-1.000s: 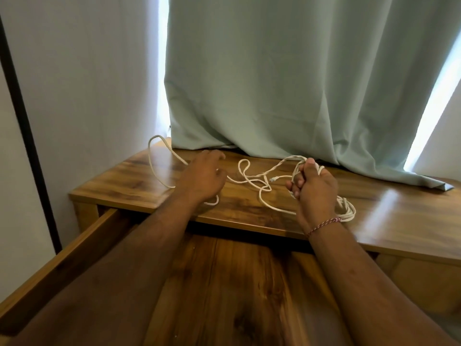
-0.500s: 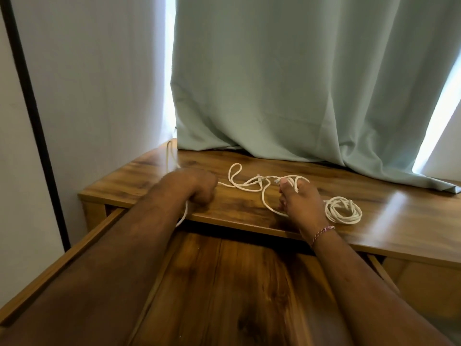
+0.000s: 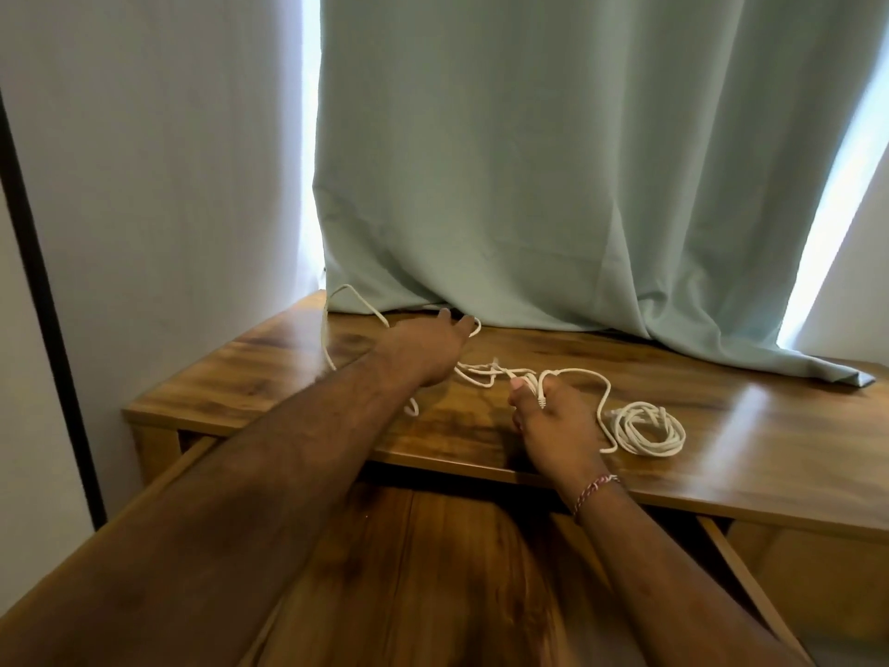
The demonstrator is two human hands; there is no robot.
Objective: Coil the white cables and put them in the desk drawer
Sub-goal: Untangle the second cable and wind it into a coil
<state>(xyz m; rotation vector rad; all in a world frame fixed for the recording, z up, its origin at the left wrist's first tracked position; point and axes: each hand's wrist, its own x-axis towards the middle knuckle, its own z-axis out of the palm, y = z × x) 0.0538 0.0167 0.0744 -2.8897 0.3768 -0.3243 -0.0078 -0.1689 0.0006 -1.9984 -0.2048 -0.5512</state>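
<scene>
Two hands work the desk top [image 3: 721, 426]: the right hand [image 3: 553, 421] pinches the limp, light white cable [image 3: 601, 392] near its plug, a finished coil [image 3: 644, 428] at its three o'clock, while the left hand [image 3: 423, 349], fingers loose, reaches toward eleven o'clock for slack.

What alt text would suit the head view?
A person's right hand grips a loose white cable on a wooden desk, while the left hand reaches toward the curtain. A coiled cable lies beside the right hand.
</scene>
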